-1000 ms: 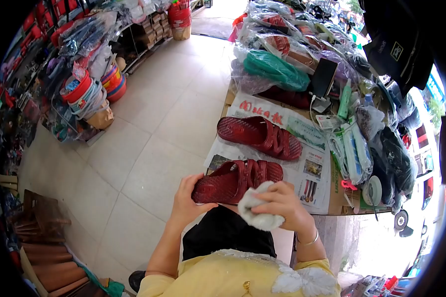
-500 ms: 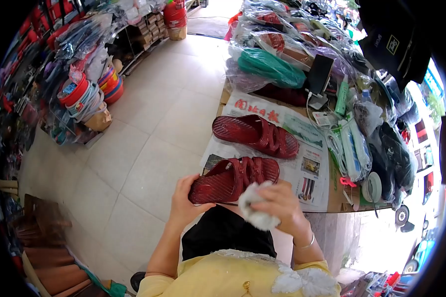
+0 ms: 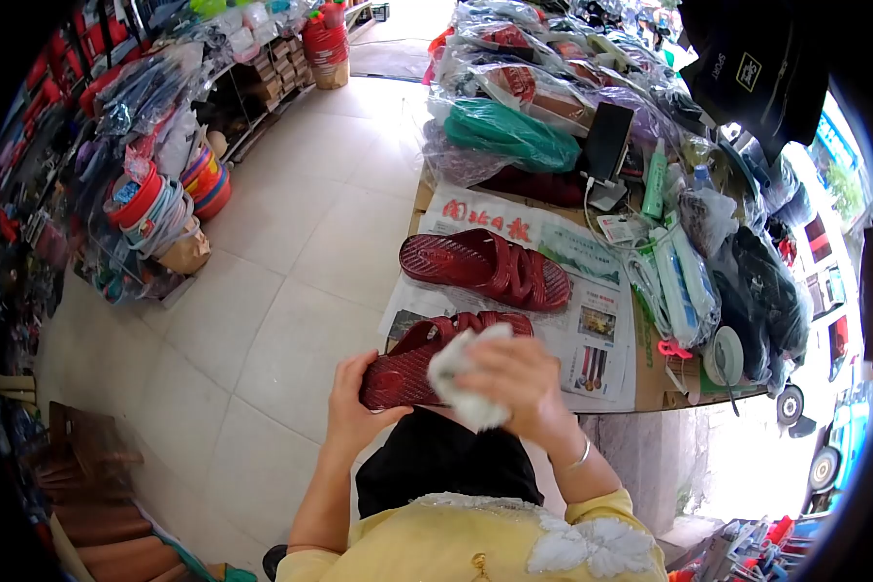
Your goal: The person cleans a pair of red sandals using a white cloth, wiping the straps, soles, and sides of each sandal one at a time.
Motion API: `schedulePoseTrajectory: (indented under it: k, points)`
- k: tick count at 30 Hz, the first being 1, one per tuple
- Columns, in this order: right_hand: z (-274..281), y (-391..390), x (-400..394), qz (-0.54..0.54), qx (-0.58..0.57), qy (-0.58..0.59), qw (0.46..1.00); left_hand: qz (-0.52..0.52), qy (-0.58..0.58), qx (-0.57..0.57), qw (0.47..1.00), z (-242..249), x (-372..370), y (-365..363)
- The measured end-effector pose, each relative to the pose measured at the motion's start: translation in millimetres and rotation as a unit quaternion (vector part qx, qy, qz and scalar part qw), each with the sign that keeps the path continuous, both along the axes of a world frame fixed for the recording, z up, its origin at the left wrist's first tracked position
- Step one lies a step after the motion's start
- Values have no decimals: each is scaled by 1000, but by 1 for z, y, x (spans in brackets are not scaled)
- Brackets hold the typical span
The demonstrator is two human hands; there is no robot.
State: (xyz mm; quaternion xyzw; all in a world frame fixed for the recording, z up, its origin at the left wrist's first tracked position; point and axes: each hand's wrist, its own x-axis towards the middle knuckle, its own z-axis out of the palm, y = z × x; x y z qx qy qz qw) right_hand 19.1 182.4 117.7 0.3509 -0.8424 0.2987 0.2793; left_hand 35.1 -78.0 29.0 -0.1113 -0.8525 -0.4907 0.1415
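A dark red slipper is at the near edge of the table, and my left hand grips its heel end. Closed around a white cloth, my right hand presses over the slipper's near side and straps. The cloth and hand hide part of the slipper's middle. A matching red slipper lies farther back on a sheet of newspaper, its toe pointing right, with neither hand touching it.
Behind the newspaper are a bagged green item, a black phone and a green tube. A white cup stands at the table's right. Stacked buckets are on the left, beside the tiled floor.
My right hand has moved up and left with the cloth, over the slipper's straps. My left hand stays on the heel; the whole view has shifted slightly.
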Motion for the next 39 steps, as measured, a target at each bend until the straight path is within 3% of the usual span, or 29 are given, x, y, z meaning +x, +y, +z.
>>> schedulePoseTrajectory:
  k: [3, 9, 11, 14, 17, 19, 25, 29, 31, 35, 36, 39]
  points:
    - [-11, 1, -19, -71, 27, 24, 997, 1, 23, -15, 1000, 0, 0, 0]
    - [-28, -53, 9, 86, -21, 16, 996, 18, 15, 12, 1000, 1, 2, 5]
    - [-20, -50, 8, 91, -24, 29, 995, 13, 17, 14, 1000, 0, 1, 2]
    - [-11, -21, -5, -3, -96, 71, 993, 0, -5, 7, 1000, 6, 3, 2]
    - [-28, 8, -17, -84, -104, -5, 991, -1, -2, 35, 999, -1, 1, 3]
    - [-49, -6, -5, -69, -55, -28, 996, -1, -6, 31, 999, -6, 2, 3]
    - [-29, -33, 15, 78, -120, 0, 990, 18, -16, 34, 999, -13, 3, 2]
    - [-21, 3, 5, -53, -129, 36, 990, -17, -43, 54, 997, -15, 2, 3]
    - [-38, 8, 3, -104, -131, -2, 986, 24, -34, 56, 998, -15, 3, 4]
    - [-56, -42, 26, -55, -118, 34, 991, 13, 17, 59, 998, -18, 1, 7]
    - [-55, -49, 30, -20, -108, 36, 993, 19, 4, 102, 995, -22, 1, 10]
    - [-42, -57, 36, 57, -106, 38, 992, 19, 19, 58, 998, -21, 1, 1]
